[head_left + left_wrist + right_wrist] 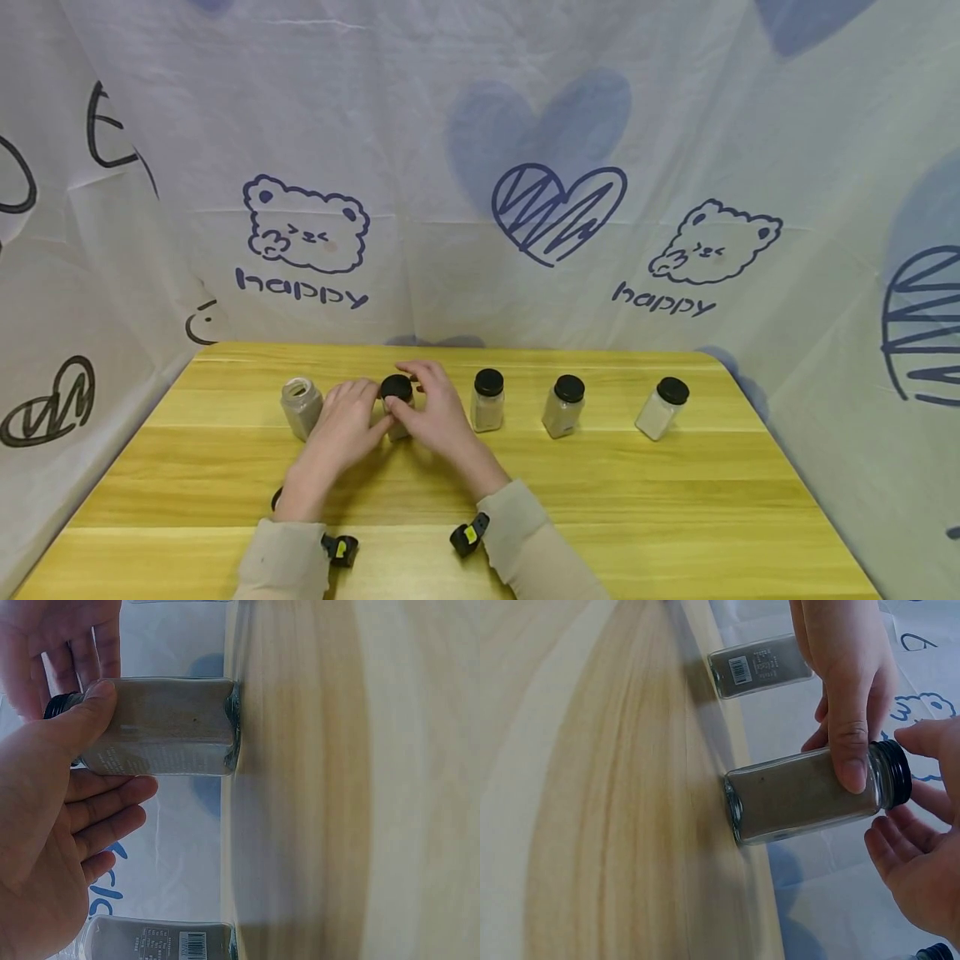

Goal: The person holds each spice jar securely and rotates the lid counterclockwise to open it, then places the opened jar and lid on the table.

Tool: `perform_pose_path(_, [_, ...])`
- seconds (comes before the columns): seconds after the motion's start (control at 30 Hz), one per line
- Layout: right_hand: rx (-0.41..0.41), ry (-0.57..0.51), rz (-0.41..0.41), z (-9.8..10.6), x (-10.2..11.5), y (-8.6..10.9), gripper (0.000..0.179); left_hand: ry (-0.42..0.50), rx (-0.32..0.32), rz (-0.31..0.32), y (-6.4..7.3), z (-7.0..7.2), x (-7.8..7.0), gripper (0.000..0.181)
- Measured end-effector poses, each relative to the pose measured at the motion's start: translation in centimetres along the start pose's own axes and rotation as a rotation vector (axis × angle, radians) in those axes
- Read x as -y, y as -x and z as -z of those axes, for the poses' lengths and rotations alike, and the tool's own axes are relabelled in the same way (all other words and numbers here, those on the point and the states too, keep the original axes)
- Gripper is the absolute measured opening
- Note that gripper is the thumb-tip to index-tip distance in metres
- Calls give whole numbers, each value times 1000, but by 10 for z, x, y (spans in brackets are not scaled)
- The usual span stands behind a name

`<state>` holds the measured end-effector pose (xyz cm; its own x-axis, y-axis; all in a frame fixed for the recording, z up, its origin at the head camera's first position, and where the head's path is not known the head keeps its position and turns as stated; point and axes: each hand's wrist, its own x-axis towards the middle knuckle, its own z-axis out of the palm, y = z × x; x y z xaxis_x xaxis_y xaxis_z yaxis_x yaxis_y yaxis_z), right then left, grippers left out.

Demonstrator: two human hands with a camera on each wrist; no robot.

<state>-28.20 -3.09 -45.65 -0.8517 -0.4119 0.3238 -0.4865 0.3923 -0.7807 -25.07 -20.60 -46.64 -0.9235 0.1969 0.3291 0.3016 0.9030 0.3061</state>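
My left hand (pixel 345 422) holds a square glass spice jar (pixel 165 727) near its neck, the thumb laid along the face and the fingers behind. Brownish-grey powder fills this jar, which stands upright on the table with a black screw lid (pixel 897 774) on. Around that lid my right hand (pixel 930 889) is loosely spread, thumb at one edge and relaxed fingers at the other. Just left of my left hand stands a similar jar (pixel 301 408) with its mouth uncovered.
Three more black-lidded jars stand in a row to the right: one near (pixel 488 400), one farther along (pixel 564 406) and one with paler contents (pixel 662 408). A black round object (pixel 277 498) shows partly behind my left wrist. The wooden table (pixel 675 517) meets a printed cloth backdrop (pixel 442 275).
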Motion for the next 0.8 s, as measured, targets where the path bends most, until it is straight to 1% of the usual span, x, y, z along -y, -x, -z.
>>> perform_pose_path(0.07, [-24, -16, -14, -1, -1, 0, 48, 2, -2, 0, 0, -1, 0, 44])
perform_pose_path(0.17, [-44, -9, -24, -2, -1, 0, 45, 4, -4, -1, 0, -1, 0, 42])
perform_pose_path(0.4, [-48, 21, -9, -2, 0, 0, 41, 5, -11, -2, 1, -1, -1, 42])
perform_pose_path(0.63, [-17, 79, 0, 0, 1, 1, 39, 0, -9, -2, 0, 0, -2, 39])
perform_pose_path(0.8, [24, 108, 32, 0, 1, 0, 42, 0, -1, 2, 0, 1, -2, 42])
